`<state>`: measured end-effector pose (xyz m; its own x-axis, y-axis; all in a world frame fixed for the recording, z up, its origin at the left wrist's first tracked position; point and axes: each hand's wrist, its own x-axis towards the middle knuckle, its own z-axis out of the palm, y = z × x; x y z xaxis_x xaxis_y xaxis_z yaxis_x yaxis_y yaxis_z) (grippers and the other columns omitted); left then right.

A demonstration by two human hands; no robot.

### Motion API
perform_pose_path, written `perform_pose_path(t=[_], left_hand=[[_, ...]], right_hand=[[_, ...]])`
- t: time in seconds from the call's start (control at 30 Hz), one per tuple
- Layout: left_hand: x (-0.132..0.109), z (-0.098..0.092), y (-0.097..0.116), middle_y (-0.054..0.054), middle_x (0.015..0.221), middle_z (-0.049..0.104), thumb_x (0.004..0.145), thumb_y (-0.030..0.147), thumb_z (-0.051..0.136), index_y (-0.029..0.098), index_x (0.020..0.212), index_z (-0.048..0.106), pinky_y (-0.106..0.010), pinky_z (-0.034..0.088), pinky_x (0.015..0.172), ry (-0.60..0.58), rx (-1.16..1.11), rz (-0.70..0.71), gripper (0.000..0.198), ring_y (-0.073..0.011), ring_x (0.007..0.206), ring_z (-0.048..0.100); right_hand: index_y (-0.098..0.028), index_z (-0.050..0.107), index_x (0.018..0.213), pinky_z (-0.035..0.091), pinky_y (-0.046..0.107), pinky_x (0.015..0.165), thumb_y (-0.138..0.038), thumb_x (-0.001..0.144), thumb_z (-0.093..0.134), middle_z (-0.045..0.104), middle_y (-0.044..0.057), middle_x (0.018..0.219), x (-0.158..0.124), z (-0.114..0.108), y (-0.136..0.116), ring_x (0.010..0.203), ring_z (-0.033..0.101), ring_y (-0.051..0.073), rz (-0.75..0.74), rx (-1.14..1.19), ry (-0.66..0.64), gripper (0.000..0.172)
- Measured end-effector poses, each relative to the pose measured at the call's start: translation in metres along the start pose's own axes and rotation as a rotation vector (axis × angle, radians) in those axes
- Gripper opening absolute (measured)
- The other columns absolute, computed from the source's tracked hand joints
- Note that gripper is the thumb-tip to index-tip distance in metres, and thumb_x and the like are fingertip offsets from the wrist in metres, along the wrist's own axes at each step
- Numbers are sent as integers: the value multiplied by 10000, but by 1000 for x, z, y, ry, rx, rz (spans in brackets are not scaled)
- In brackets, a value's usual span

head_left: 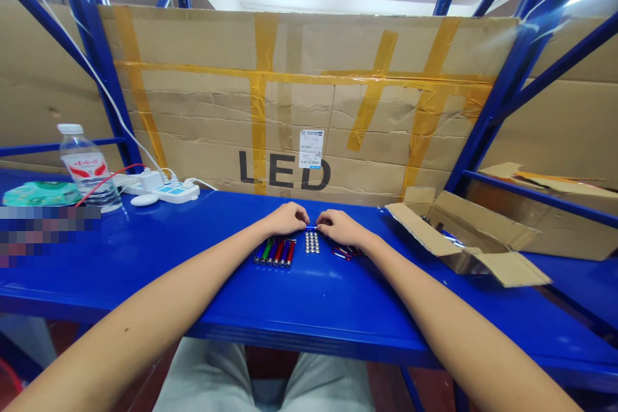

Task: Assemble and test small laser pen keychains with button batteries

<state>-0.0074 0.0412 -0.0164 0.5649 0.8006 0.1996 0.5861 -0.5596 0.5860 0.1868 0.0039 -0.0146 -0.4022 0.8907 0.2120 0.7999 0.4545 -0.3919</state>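
Observation:
Between my two hands is a small blue metal tube (311,228), lying crosswise. My left hand (288,218) pinches its left end, and the fingers of my right hand (334,225) close on its right end. Just below the tube, several silver button cells (312,243) stand in neat rows on the blue table (309,309). To their left lies a row of coloured metal tubes (275,253) in green, red, blue and purple, partly beneath my left wrist. Red and dark carabiner clips (342,253) lie by my right wrist, which hides some of them.
An open cardboard box (463,232) with small parts inside sits at the right. At the left back are a water bottle (87,167), a white power strip (176,191) and a green packet (41,194). Taped cardboard (203,122) stands behind the table.

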Motion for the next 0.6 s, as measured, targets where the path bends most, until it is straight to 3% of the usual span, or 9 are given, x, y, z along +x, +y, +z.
perform_pose_path(t=[0.13, 0.2, 0.33, 0.5, 0.6], left_hand=[[-3, -6, 4, -55, 879, 741, 670, 157, 590, 152, 832, 733, -255, 463, 756, 38, -6, -11, 216, -175, 824, 653], [-7, -14, 7, -45, 823, 737, 661, 155, 594, 157, 788, 732, -242, 452, 717, 29, 9, -1, 188, -165, 781, 643], [-19, -37, 13, -19, 736, 727, 651, 202, 638, 167, 708, 739, -222, 435, 666, -139, 10, 30, 122, -147, 709, 628], [-28, -44, 17, -10, 725, 725, 637, 217, 656, 171, 725, 763, -210, 418, 628, -276, 70, 29, 146, -142, 687, 616], [-27, -39, 20, 2, 649, 691, 636, 199, 643, 155, 704, 754, -214, 378, 559, -285, 144, 12, 137, -124, 607, 563]], right_hand=[[-156, 691, 905, 426, 256, 739, -160, 849, 518, 695, 72, 948, 2, 1, 2, 837, 606, 170, -7, -7, 11, 182], [-155, 694, 893, 420, 268, 770, -168, 854, 526, 686, 80, 942, 2, 0, 1, 867, 593, 179, -14, -44, 84, 173], [-160, 715, 839, 405, 292, 813, -149, 849, 544, 673, 76, 884, -7, -9, -13, 875, 572, 186, -83, -79, 281, 172], [-208, 766, 859, 417, 280, 779, -142, 852, 560, 686, 32, 770, -26, -10, -45, 789, 583, 163, -460, -41, -22, 216], [-206, 768, 951, 420, 295, 852, -101, 841, 555, 729, 46, 921, -30, -3, -58, 902, 610, 176, -554, -24, -77, 262]])
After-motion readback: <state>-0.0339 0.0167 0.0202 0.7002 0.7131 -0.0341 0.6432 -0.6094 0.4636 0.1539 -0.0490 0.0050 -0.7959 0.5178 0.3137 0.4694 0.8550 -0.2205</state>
